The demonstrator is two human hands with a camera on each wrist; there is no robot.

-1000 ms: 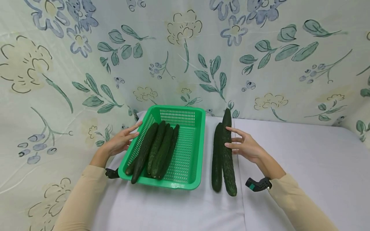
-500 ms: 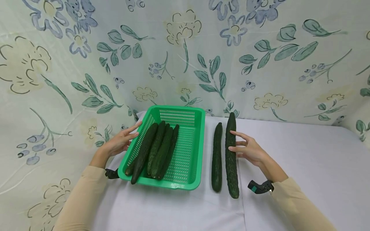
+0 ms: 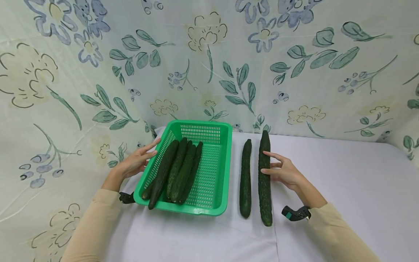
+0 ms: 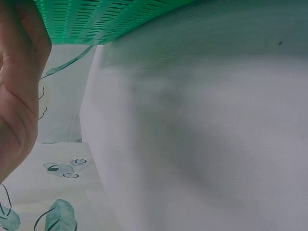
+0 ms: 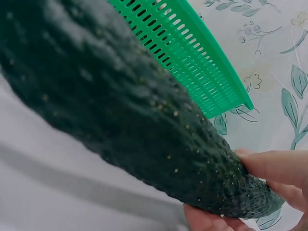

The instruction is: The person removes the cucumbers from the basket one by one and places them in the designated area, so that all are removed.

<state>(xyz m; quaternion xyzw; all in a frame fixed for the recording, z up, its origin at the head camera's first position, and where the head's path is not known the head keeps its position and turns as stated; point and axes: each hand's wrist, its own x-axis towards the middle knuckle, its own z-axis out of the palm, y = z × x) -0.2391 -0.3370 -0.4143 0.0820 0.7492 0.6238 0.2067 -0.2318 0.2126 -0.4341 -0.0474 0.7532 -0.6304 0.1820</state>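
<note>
My right hand [image 3: 285, 172] grips a long dark green cucumber [image 3: 266, 200] between thumb and fingers. In the right wrist view the bumpy cucumber [image 5: 144, 115] fills much of the picture, with fingers on both sides of its far part. A second cucumber [image 3: 245, 182] lies just left of it, with a gap between them. My left hand [image 3: 132, 163] rests with extended fingers against the left side of a green plastic basket [image 3: 227, 171]. Several cucumbers [image 3: 176, 171] lie in the basket's left half, one with its near end over the front rim.
A white cloth [image 3: 343, 182] covers the table. Behind it and at the left hangs a flower-printed curtain [image 3: 209, 91]. The basket's perforated wall [image 5: 192, 62] stands beyond the held cucumber in the right wrist view.
My right hand has moved right and slightly toward me with the cucumber, parting it from the one on its left. The left hand and the basket have stayed in place.
</note>
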